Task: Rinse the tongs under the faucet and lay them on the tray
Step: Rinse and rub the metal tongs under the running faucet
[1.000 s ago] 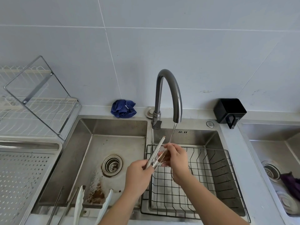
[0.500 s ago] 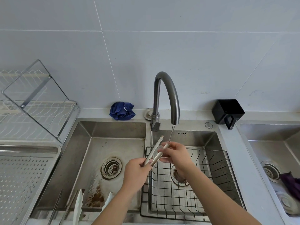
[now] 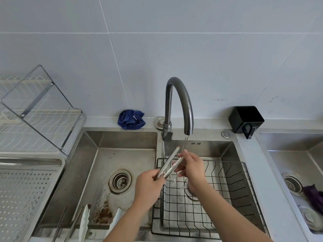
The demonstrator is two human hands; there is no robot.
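The person is holding the tongs (image 3: 170, 163) over the sink (image 3: 97, 172), above the left edge of the wire basket (image 3: 236, 173), tilted so the toothed tips are pointing up toward the faucet (image 3: 181, 102). The left hand (image 3: 148, 186) is wrapping its curled fingers round the hinge end, and the right hand (image 3: 191, 166) is pinching the nearer arm close to its tip, apparently rubbing it. A thin stream of water (image 3: 185, 143) is falling from the spout onto that tip, right at the right hand's fingertips. The two arms are standing slightly apart.

The tongs are looking like thin metal: light, stiff along each arm, but springy at the hinge, so they are likely wanting to splay open whenever the squeeze is eased. Wet metal is probably being slippery, and the toothed edges are looking rough on fingers. The safest place to hold is seeming to be the smooth handle end, where the left hand is gripping now, squeezing both arms together so nothing is flapping about.

The rinsing is looking unfinished. The perforated tray (image 3: 31, 162) is waiting well to the left, beyond the left basin, so the carry is calling for a firm one-handed grip at the hinge and a gentle, flat laying-down.
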